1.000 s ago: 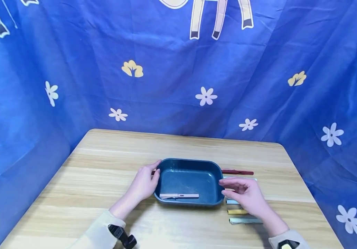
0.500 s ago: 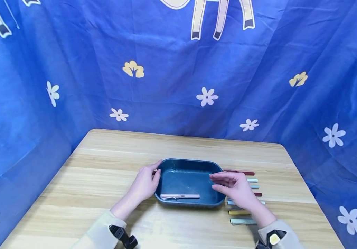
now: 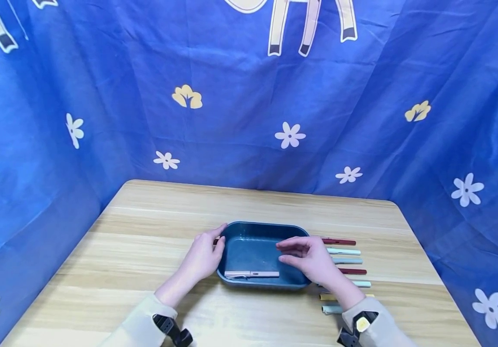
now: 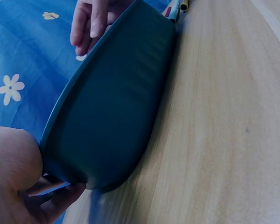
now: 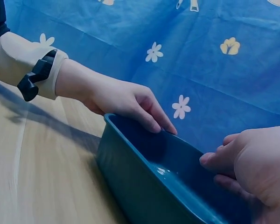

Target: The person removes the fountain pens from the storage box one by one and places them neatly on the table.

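A dark teal rectangular tub (image 3: 255,246) with rounded corners stands on the table. Inside it, along the near wall, lies a pale pink pen (image 3: 250,274) with a metal clip. My left hand (image 3: 204,254) grips the tub's left end; the right wrist view shows the thumb over the rim (image 5: 130,140) on the inner side. Above the tub's right part hovers my right hand (image 3: 307,258), fingers bent loosely and thumb apart, nothing between them. From the left wrist side, the right fingers (image 4: 99,18) appear beyond the tub's edge.
To the tub's right, several pens lie in a column, among them a dark red pen (image 3: 340,242), a pale mint pen (image 3: 344,251) and a yellow pen (image 3: 328,297), partly behind the right forearm. A blue patterned curtain (image 3: 231,135) surrounds the wooden table (image 3: 144,217).
My right hand has moved left from the tub's right rim to over its inside, uncovering more of the pens. The left hand, tub and pink pen have stayed put.
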The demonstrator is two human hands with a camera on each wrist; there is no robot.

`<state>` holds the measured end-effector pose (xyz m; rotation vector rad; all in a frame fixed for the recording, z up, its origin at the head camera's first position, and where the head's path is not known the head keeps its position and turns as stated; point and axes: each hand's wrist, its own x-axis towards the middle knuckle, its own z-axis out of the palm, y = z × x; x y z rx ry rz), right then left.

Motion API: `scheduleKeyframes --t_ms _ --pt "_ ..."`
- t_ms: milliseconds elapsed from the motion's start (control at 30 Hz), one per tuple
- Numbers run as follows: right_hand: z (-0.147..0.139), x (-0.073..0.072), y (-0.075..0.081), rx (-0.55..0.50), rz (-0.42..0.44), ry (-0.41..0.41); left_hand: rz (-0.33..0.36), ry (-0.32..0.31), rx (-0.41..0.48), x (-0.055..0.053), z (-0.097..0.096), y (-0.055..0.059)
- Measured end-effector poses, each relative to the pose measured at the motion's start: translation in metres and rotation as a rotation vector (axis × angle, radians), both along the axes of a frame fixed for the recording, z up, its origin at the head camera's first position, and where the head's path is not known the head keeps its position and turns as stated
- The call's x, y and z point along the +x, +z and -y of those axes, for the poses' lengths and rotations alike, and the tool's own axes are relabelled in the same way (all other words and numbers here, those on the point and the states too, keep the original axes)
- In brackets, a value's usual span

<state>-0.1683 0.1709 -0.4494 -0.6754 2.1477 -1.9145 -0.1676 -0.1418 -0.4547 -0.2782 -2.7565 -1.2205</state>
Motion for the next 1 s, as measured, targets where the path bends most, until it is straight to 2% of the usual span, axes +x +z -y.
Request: scheduleKeyframes --t_ms 367,633,1000 --pt "0.03 -0.008 0.0 0.042 -0.005 0.074 -0.019 0.012 -0.01 0.0 0.001 -0.002" --pt "0.044 -0.014 -0.005 0.146 0.06 0.102 -0.015 0.0 0.001 0.0 0.001 -0.002" --pt "0.053 -0.017 -0.012 0.225 0.121 0.128 -0.016 0.011 -0.004 0.001 -0.001 0.0"
